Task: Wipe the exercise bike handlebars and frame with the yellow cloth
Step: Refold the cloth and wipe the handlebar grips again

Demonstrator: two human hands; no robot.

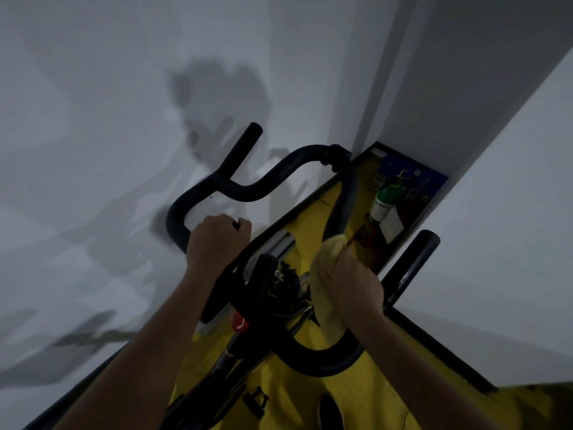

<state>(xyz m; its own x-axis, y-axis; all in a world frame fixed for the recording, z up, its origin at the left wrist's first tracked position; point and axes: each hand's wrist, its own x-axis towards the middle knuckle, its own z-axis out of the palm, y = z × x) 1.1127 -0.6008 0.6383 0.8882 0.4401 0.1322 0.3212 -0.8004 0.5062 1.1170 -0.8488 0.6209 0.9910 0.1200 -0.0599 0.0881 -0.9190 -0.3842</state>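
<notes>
Dim shot; white wall [124, 150] sitting close on the left, pillar [449, 88] far right, a green bottle [383, 203] standing in the far corner on the yellow floor [310, 398]. Left hand [217, 238] gripping the black handlebars [248, 190]; right hand [350, 287] holding the yellow cloth [328, 252] wrapped round the right bar

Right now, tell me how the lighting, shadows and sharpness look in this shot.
Head view: dim, greyish light; the wall carries soft smeared shadows of the person and the handlebars. The wide lens tilts and bends the wall edges. The left hand on the bar and the right hand holding the yellow cloth look fairly sharp; the green bottle is noisy.
</notes>
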